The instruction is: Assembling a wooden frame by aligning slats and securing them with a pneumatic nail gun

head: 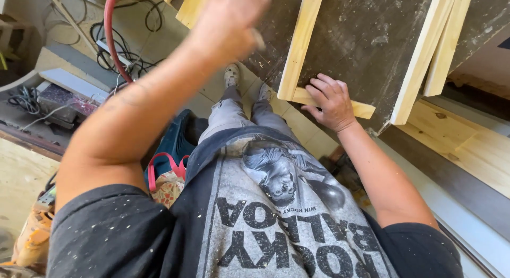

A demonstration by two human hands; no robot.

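Observation:
My right hand (332, 101) lies flat with fingers spread on a short pale wood crosspiece (362, 109). That piece sits at the near ends of two long pale slats (300, 44) (425, 55), which lie on a dark dusty board (366, 39). My left hand (228, 15) is raised above the board's left edge, blurred and clenched into a fist. A small pale bit shows at its lower edge, and I cannot tell what it is. My feet (232, 75) stand on the tiled floor below.
A red hose (108, 33) and black cables (127, 57) hang and lie at the left. By my left leg are a blue tool case (172, 142) and a pink-handled bag (167, 183). An orange tool (32, 238) sits at the bottom left. Light planks (467, 145) lie at the right.

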